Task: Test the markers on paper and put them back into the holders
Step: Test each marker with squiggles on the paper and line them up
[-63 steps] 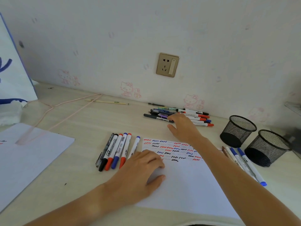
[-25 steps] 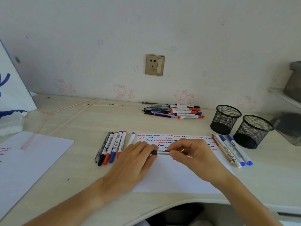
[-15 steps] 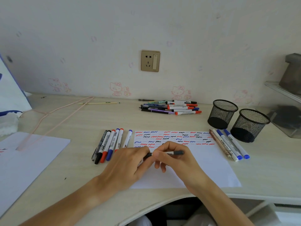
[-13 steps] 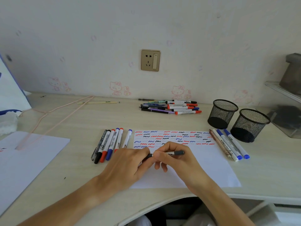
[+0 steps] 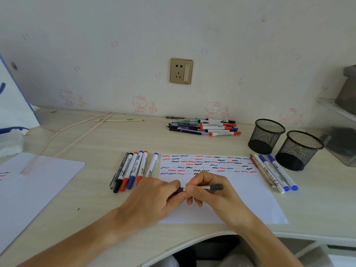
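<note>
**Marker held two-handed over test sheet, centre frame**

Surface: pale wood-grain bench (image 5: 96,143) against a light wall with faint pink cartoon-cat prints. Wall socket (image 5: 181,71) upper centre. Pink cord (image 5: 77,128) trails across the upper left of the bench. Second white sheet (image 5: 28,185) at left edge. Shelf with a grey object at right edge; details unclear.

Test paper (image 5: 250,199) lies centre frame; its top third carries rows of red, blue and black squiggles.

Marker (image 5: 210,187) lies roughly horizontal just above the paper, dark cap end pointing right. Left hand (image 5: 152,199): grip closed, fingers curled round the left end of the barrel. Right hand (image 5: 213,195): grip closed, thumb and forefinger pinching the barrel middle, cap end protruding past the knuckles. Both hands touch at the marker.

Row of six markers (image 5: 133,170) just left of the paper. Four pens (image 5: 273,172) just right of it. Loose pile of markers (image 5: 206,128) near the wall, upper centre. Two black mesh holders (image 5: 266,135) (image 5: 300,149) upright at right, touching or nearly so; cannot tell which.
</note>
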